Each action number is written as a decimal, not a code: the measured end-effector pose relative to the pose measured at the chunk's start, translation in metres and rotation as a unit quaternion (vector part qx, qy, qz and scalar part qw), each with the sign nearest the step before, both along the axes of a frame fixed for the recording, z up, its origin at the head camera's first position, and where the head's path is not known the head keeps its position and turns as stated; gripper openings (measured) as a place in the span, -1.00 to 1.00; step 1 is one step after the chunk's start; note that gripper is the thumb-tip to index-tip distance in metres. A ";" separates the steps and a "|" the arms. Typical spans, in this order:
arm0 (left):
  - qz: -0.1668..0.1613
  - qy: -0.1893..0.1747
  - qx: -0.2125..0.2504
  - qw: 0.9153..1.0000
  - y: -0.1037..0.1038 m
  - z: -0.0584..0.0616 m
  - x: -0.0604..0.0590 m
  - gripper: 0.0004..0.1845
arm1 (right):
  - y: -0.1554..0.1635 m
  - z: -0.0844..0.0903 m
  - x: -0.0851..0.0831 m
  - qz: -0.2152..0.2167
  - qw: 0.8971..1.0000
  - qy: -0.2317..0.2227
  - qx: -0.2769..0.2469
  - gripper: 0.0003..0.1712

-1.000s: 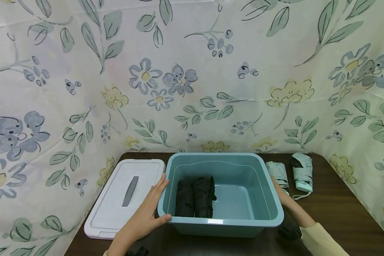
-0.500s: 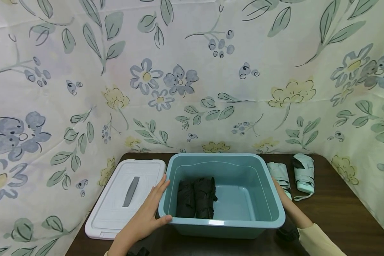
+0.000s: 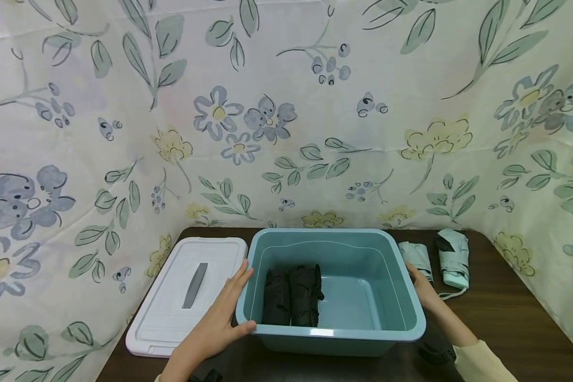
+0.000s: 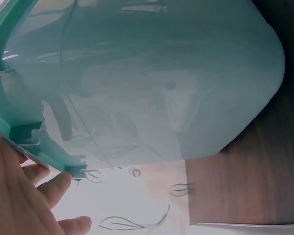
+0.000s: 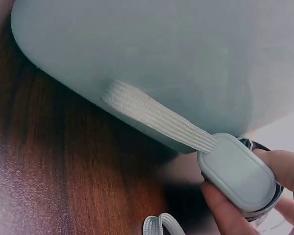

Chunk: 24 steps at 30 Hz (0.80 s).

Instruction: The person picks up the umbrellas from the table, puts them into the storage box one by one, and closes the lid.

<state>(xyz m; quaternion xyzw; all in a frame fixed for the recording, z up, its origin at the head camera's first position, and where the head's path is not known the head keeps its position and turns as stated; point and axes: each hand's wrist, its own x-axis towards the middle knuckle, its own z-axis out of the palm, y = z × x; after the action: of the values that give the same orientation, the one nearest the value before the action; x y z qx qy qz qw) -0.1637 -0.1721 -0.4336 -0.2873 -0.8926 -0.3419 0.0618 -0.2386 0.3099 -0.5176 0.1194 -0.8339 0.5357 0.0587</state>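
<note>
A blue-green plastic bin (image 3: 339,332) stands in the middle of the table, with two black folded umbrellas (image 3: 305,294) side by side in its left half. My left hand (image 3: 217,318) rests along the bin's left rim near the front corner, fingers extended and thumb at the front. Beside the bin's right wall, my right hand (image 3: 425,292) grips the near end of a mint folding umbrella (image 3: 416,259). In the right wrist view, thumb and fingers pinch around its oval end cap (image 5: 237,171), and a pale wrist strap (image 5: 161,117) trails from it across the bin wall.
A second mint folding umbrella (image 3: 453,260) lies farther right, its strap loop (image 5: 164,224) showing in the right wrist view. A white lid (image 3: 162,318) with a grey handle lies left of the bin. Floral cloth (image 3: 286,106) hangs behind and at both sides of the dark wooden table (image 3: 515,323).
My right hand has come up over the nearer mint umbrella's end, its fingers now showing beside the bin's right rim. The left hand and the bin have stayed put.
</note>
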 end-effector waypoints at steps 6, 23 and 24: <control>-0.002 0.003 0.002 1.000 0.000 0.001 0.000 -0.07 | -0.002 0.017 0.009 -0.029 0.983 -0.169 -0.060 -0.17; -0.004 -0.001 0.002 1.000 0.001 0.003 0.002 -0.07 | 0.016 0.013 0.014 0.101 0.936 -0.221 -0.255 -0.16; -0.003 -0.002 0.002 1.000 0.001 0.003 0.002 -0.07 | 0.017 0.014 0.015 0.107 0.931 -0.223 -0.268 -0.15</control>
<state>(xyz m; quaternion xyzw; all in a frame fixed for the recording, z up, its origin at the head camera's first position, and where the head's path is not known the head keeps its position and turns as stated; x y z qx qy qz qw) -0.1618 -0.1714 -0.4309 -0.2893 -0.8911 -0.3447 0.0595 -0.2235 0.3272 -0.5035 0.0654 -0.6334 0.7549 -0.1569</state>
